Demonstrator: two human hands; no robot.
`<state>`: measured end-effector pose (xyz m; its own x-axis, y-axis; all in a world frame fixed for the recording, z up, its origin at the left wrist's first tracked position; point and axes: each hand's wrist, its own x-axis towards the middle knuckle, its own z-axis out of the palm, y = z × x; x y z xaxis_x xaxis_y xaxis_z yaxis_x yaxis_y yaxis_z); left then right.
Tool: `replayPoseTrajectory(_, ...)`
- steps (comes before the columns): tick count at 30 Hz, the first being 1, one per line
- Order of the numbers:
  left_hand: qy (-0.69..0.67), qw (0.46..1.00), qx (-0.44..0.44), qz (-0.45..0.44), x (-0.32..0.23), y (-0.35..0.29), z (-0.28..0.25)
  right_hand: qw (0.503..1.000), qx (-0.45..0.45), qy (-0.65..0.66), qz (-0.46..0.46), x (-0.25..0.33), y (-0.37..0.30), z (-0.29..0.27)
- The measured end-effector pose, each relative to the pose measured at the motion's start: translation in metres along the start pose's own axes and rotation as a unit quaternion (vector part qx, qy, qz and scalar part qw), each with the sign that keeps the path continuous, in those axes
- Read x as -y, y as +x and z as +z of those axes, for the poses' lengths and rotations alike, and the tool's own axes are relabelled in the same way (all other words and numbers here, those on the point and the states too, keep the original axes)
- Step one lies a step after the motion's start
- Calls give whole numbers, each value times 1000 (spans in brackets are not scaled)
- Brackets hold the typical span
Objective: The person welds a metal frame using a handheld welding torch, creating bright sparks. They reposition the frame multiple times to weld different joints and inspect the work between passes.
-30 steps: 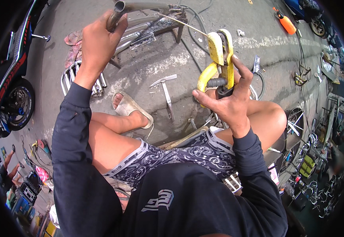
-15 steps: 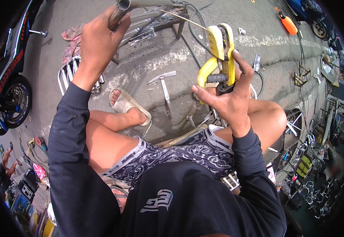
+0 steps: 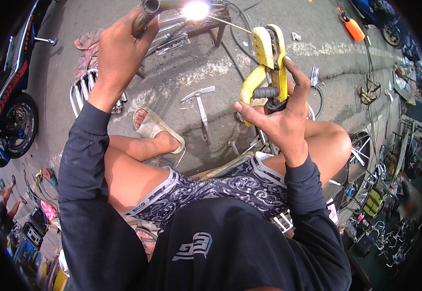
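Note:
My left hand (image 3: 116, 56) is closed around a bent metal tube (image 3: 143, 23) at the top of the view, its open end facing me. In my right hand (image 3: 288, 121) is a yellow welding electrode holder (image 3: 263, 48), gripped between thumb and fingers. A thin welding rod (image 3: 232, 24) runs from its jaws up and left. At the rod's far tip a bright white arc (image 3: 196, 10) glows against the tubing and hides the joint. Under it is a low metal stand (image 3: 211, 24) with more tubes beside it.
A chipping hammer (image 3: 201, 109) lies on the concrete between my legs. Chromed bent tubes (image 3: 82, 92) and a stained cloth (image 3: 88, 43) lie left. A motorcycle (image 3: 19, 121) stands far left. Cables (image 3: 235, 63) cross the ground; an orange bottle (image 3: 351, 26) lies upper right.
A bright arc has lit at the rod's tip. The electrode holder and rod have shifted slightly up and left. My left hand stays nearly still on the tube.

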<state>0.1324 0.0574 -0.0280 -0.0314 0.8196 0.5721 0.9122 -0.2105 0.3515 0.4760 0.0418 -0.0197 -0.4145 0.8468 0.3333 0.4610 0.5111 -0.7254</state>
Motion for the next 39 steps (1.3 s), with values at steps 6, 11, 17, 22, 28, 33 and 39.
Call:
replayPoseTrajectory(6, -10, 1000, -5, 16, 3, 0, 0, 997, 14, 56, 58, 3, -1, -1)
replayPoseTrajectory(11, -44, 998, 20, -34, 13, 2, -9, 999, -10, 33, -3, -4, -3, 1)
replayPoseTrajectory(17, -17, 999, 34, -37, 25, 2, -18, 999, -11, -23, -22, -5, -12, -3)
replayPoseTrajectory(22, -24, 1000, 5, -9, 31, -1, -16, 1000, 2, -4, 0, -3, -15, -5)
replayPoseTrajectory(28, -33, 999, -3, -35, 36, -6, -14, 1000, -5, -16, -21, -3, -13, -7)
replayPoseTrajectory(33, -31, 999, -16, -26, 38, -7, -14, 999, -4, -32, -17, -2, -11, -8)
replayPoseTrajectory(39, -6, 1000, -10, -9, 39, -6, -15, 1000, -1, -21, 4, -1, -9, -10)
